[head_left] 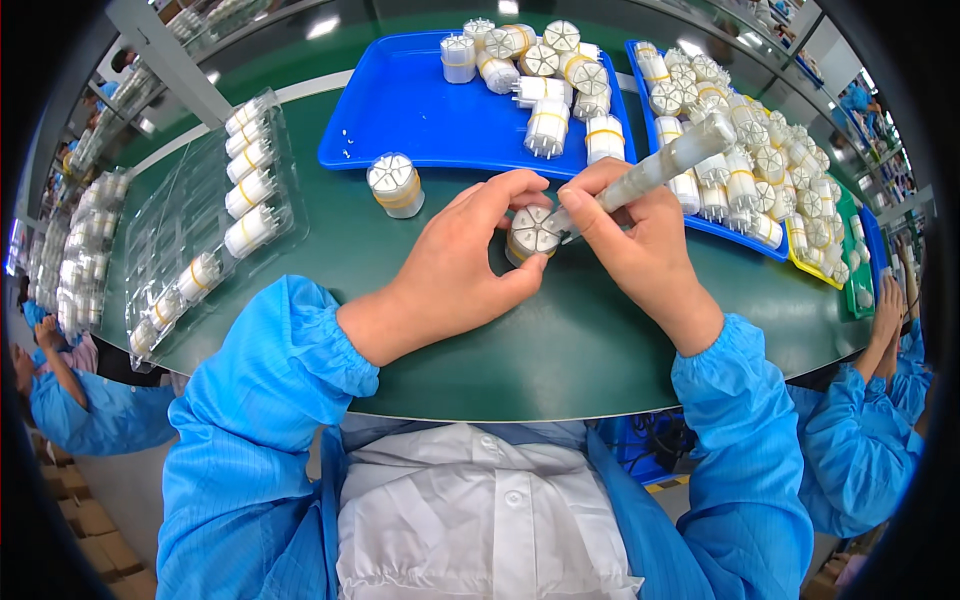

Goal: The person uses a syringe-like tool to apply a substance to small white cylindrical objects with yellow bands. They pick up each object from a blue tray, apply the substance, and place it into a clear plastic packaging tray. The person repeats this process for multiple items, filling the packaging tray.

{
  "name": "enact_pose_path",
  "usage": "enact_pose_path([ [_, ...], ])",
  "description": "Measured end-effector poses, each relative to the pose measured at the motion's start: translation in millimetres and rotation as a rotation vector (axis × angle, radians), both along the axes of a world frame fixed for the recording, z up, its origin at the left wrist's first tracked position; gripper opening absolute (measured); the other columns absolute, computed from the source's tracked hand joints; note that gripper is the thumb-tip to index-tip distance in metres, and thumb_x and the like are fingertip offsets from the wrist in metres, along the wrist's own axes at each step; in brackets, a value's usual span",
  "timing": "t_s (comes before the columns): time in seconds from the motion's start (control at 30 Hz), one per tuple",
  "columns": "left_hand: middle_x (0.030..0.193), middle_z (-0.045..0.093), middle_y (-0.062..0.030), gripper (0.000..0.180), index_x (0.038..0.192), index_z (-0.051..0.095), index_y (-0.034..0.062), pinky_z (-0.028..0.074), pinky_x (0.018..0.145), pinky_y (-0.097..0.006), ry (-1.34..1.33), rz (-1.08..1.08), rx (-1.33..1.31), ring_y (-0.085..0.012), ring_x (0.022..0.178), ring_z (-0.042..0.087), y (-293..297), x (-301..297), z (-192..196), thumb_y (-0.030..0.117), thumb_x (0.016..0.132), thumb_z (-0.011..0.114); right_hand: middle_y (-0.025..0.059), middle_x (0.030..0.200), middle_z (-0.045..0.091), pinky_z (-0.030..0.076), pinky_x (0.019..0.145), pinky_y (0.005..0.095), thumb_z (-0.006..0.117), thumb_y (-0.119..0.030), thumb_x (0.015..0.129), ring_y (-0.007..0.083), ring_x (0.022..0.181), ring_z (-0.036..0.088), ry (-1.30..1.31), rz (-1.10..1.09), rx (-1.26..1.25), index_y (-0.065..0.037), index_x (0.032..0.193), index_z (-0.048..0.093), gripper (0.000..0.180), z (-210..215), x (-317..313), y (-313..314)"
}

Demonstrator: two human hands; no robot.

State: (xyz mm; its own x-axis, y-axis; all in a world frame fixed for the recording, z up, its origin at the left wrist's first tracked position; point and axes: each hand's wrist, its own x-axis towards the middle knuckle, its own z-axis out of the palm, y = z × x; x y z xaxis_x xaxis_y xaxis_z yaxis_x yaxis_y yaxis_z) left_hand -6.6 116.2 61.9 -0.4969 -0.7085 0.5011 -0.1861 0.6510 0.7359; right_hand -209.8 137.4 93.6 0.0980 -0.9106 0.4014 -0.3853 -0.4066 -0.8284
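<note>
My left hand point(455, 255) is closed around the side of a short white cylinder point(533, 232) with a round top split into wedges. The cylinder stands upright on the green table point(440, 350). In my right hand point(645, 245) is a thick, whitish, pen-shaped tool point(665, 160), tilted up to the right. Its thin tip meets the right side of the cylinder's top; whether it goes into a slot is too small to tell. Left of my hands a second white cylinder point(397, 186) with a yellow band stands alone.
Behind my hands lies a blue tray point(400, 95) with several banded cylinders. A fuller blue tray point(715, 232) is at the right, beside yellow point(815, 268) and green point(855, 300) trays. A clear plastic tray point(190, 190) at the left holds several cylinders. Co-workers' sleeves point(860, 440) show at both sides.
</note>
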Motion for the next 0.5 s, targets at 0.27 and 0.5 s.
enact_pose_path([
  [0.27,0.115,0.064,-0.0109,0.065,0.135,0.049,0.0028,0.05,0.089,-0.032,-0.128,0.139,0.025,-0.0199,0.106,0.064,3.8,-3.1,5.8,0.006,0.078,0.079,0.0029,0.078,0.068,0.049,0.061,0.0239,0.07,-0.016,0.094,0.0082,0.07,0.063,-0.116,0.009,0.065,-0.002,0.093,0.068,0.014,6.1,-2.2,1.2],
  [0.5,0.123,0.066,-0.0138,0.067,0.138,0.045,0.0006,0.05,0.093,-0.032,-0.039,0.025,0.03,-0.0205,0.108,0.064,4.6,-2.1,5.2,0.004,0.078,0.075,0.002,0.077,0.066,0.048,0.059,0.0237,0.072,-0.015,0.093,0.0067,0.068,0.06,-0.08,0.023,0.047,-0.002,0.093,0.068,0.014,1.2,-3.0,-0.3],
])
